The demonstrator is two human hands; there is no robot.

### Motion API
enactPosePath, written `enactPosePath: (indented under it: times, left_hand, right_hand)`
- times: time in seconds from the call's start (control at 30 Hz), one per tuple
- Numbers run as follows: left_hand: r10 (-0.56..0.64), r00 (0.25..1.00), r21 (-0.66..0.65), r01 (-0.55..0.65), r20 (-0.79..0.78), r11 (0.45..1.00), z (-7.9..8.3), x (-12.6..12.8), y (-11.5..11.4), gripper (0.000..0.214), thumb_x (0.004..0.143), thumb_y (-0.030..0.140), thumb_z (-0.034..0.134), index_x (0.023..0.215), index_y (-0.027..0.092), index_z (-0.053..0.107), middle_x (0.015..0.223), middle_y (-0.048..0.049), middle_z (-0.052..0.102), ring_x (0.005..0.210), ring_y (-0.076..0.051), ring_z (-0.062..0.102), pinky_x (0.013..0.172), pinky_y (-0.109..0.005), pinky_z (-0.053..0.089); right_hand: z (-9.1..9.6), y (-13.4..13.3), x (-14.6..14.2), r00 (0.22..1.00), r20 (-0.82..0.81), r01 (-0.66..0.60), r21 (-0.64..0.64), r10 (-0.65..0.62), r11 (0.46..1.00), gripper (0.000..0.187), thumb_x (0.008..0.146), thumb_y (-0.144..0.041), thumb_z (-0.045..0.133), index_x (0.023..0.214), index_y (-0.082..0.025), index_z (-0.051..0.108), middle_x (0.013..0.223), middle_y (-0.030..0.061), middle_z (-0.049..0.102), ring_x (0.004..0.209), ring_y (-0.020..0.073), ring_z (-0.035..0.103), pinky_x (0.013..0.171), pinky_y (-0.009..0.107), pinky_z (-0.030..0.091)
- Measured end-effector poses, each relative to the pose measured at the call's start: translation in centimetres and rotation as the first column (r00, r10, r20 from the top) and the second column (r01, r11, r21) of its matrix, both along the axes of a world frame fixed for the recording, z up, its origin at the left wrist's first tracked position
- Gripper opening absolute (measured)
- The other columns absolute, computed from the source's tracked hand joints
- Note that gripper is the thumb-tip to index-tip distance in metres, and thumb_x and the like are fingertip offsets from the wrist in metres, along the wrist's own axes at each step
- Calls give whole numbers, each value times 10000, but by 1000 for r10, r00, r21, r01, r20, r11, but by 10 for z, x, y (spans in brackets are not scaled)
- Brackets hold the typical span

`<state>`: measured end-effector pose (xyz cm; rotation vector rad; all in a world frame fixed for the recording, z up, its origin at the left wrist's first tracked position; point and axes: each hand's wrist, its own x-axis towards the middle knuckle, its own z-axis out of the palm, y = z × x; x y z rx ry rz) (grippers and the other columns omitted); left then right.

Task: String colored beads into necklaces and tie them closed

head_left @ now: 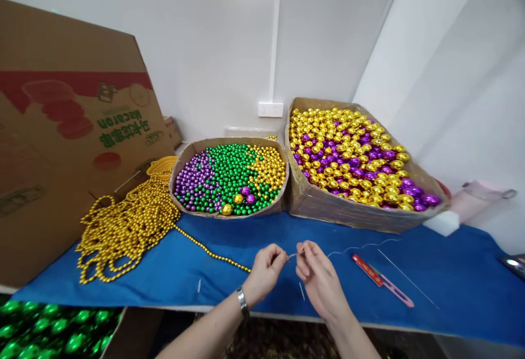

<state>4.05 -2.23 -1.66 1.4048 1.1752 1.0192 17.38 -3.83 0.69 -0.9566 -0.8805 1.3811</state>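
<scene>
My left hand, with a metal bracelet on the wrist, pinches one end of a thin pale string. My right hand pinches the same string a short way to the right. A loose length of string runs on across the blue cloth behind my right hand. A strand of small gold beads leads from a heap of gold bead strands to my left hand; its end is hidden there. A short pale piece shows beside my right hand.
An oval carton holds purple, green and gold beads. A larger carton holds bigger gold and purple ones. A red-and-pink knife-like tool and a long thin needle-like rod lie at right. A tall cardboard box stands left.
</scene>
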Motion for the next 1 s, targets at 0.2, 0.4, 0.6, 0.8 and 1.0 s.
enactPosePath:
  times: [0.2, 0.4, 0.6, 0.8, 1.0]
  left_hand:
    - [25, 990, 108, -9, -142, 994, -2, -4, -3, 270, 866, 362, 444, 738, 159, 568, 651, 2, 544, 608, -126, 465, 576, -226, 335]
    - [33, 985, 153, -6, -172, 988, 0, -3, -6, 248, 875, 337, 436, 754, 168, 570, 673, -6, 565, 622, -132, 480, 584, -226, 335]
    - [43, 979, 175, -8, -200, 985, 5, -6, -6, 252, 883, 333, 422, 752, 168, 562, 659, 2, 541, 610, -126, 461, 578, -224, 328]
    - [-27, 995, 93, 36, -95, 995, 0, 4, -6, 262, 855, 358, 463, 702, 160, 540, 624, 14, 506, 584, -112, 416, 563, -222, 318]
    - [-34, 996, -83, 41, 84, 996, 5, 14, -3, 267, 811, 394, 510, 680, 162, 528, 592, 28, 478, 552, -103, 379, 530, -214, 305]
  right_hand:
    - [-2, 0, 5, 1000, 20, 7, -50, -6, 999, 250, 804, -459, 599, 813, -223, 515, 657, -45, 437, 531, 94, 394, 476, 213, 341]
    - [-3, 0, 10, 994, 104, -5, -44, 9, 999, 310, 813, -504, 560, 728, -215, 483, 593, -51, 420, 501, 100, 377, 465, 219, 327]
    - [2, -6, 13, 993, 111, -24, -38, 28, 999, 315, 802, -433, 627, 653, -189, 496, 557, -56, 392, 509, 87, 350, 475, 206, 295]
    - [8, -7, 9, 994, -110, -22, -16, 20, 1000, 264, 794, -474, 602, 800, -225, 515, 786, -3, 464, 576, 105, 381, 466, 223, 308]
    - [10, -7, 5, 976, -219, -9, 34, 16, 999, 228, 796, -455, 617, 807, -242, 537, 785, -18, 432, 555, 89, 329, 472, 216, 310]
